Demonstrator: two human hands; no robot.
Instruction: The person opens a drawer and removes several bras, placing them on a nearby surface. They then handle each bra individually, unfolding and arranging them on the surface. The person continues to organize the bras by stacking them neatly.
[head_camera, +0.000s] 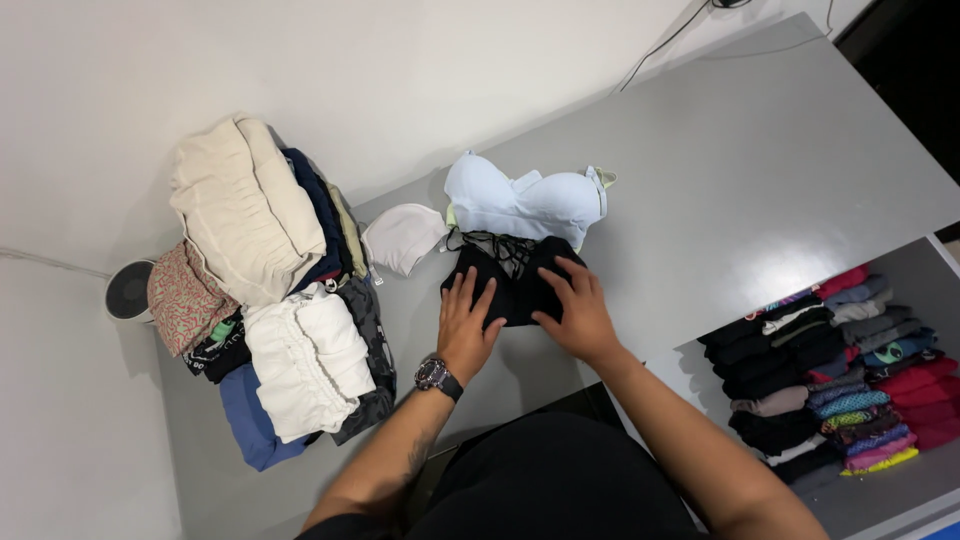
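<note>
Grey counter (760, 180) against a white wall: at frame center we press our left hand (467, 328) and right hand (575, 312), both flat with fingers spread and gripping nothing, onto a black bra (510, 285), pinning it smooth. Folded clothes (270, 290) sit at left, kept apart; an open drawer (850, 380) at right holds rolled garments.

A black fabric bra (512, 285) is pressed on the grey table (760, 170). Behind it a pale blue padded bra (525, 203) and a white cup (403, 237) are seen. A cream folded garment (240, 205) tops a red-patterned cloth (183, 298).
</note>
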